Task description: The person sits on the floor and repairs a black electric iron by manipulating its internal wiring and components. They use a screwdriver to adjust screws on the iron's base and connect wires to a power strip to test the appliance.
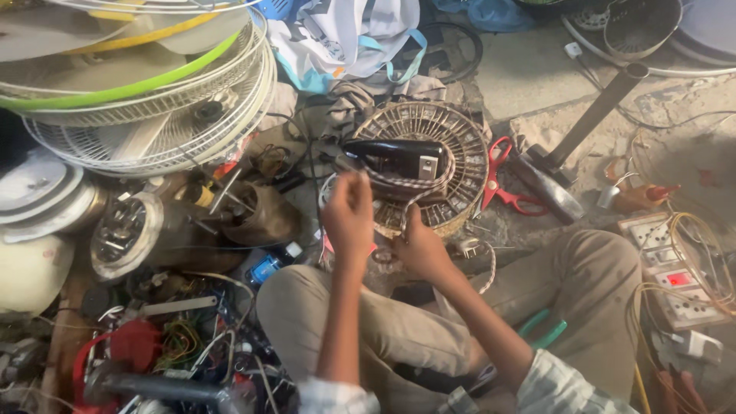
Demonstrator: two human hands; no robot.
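Head view: glossy black iron (395, 156), both hands (349, 213) closed on its striped braided cord (406, 184).

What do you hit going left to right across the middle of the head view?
Stacked fan guards → motor housing → left hand → right hand, both at the braided cord of the black iron → red-handled scissors → switchboard.

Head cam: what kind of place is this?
Likely an informal appliance repair spot, worked on the floor: stacked fan guards, a bare motor stator under a black clothes iron, and a power strip amid loose wires.
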